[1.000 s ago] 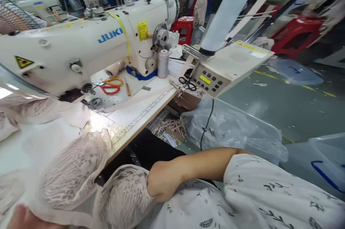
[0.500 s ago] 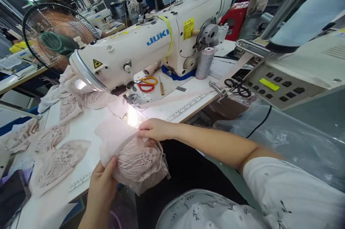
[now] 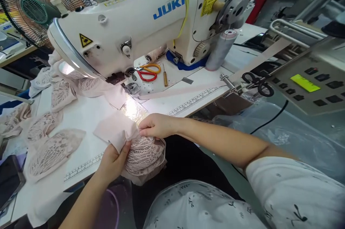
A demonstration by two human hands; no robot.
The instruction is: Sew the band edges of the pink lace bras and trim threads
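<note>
A pale pink lace bra cup piece (image 3: pixel 147 155) hangs over the table's front edge, with a smooth pink fabric panel (image 3: pixel 113 128) lying at its upper left. My left hand (image 3: pixel 114 159) is closed on the piece, thumb on top at its left side. At the upper edge my right hand (image 3: pixel 155 125) pinches the same piece; the fingertips are partly hidden by fabric. Just beyond my hands, the sewing machine (image 3: pixel 115 28) lights its metal plate (image 3: pixel 133 110). Its needle area cannot be made out clearly.
Several lace pieces (image 3: pixel 54 152) lie on the left of the table, near a dark phone (image 3: pixel 11 180). Scissors (image 3: pixel 147 73), an awl (image 3: pixel 165 78) and a thread cone (image 3: pixel 221 49) are behind the ruler strip (image 3: pixel 194 101). A control panel (image 3: pixel 304 82) juts in at right.
My left hand has moved right and up, closer to my right hand, and the fabric between them is now bunched. The view has moved closer to the machine.
</note>
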